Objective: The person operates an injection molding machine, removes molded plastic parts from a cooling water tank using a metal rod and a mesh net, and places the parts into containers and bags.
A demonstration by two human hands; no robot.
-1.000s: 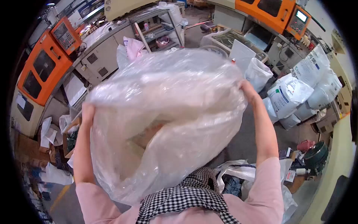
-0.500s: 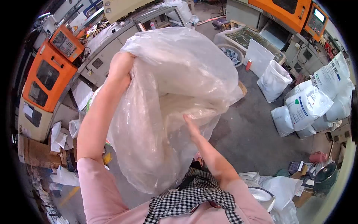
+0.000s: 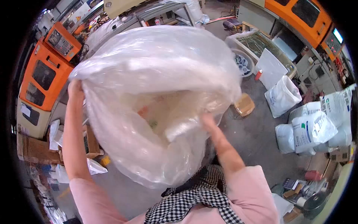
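A large clear plastic bag [image 3: 149, 52] fills the middle of the view, its mouth spread wide towards me. Blurred orange and green marks show faintly deep inside it. My left hand [image 3: 75, 89] is closed on the bag's rim at the far left, where the film bunches up. On the near right side of the mouth, my right hand [image 3: 207, 120] grips the rim; motion smears it and the film partly hides its fingers. A checked black-and-white apron [image 3: 194, 198] shows below the bag.
Orange machines stand on the left [image 3: 43, 76] and upper right [image 3: 307, 16]. Several stuffed white sacks [image 3: 313, 130] are piled at right, near an open white sack [image 3: 282, 97]. A cardboard box [image 3: 244, 105] and a tub of parts [image 3: 242, 63] lie beyond the bag.
My left hand has moved left and down with the rim, and my right hand has shifted right. The bag's mouth has opened wider, and its inside shows more.
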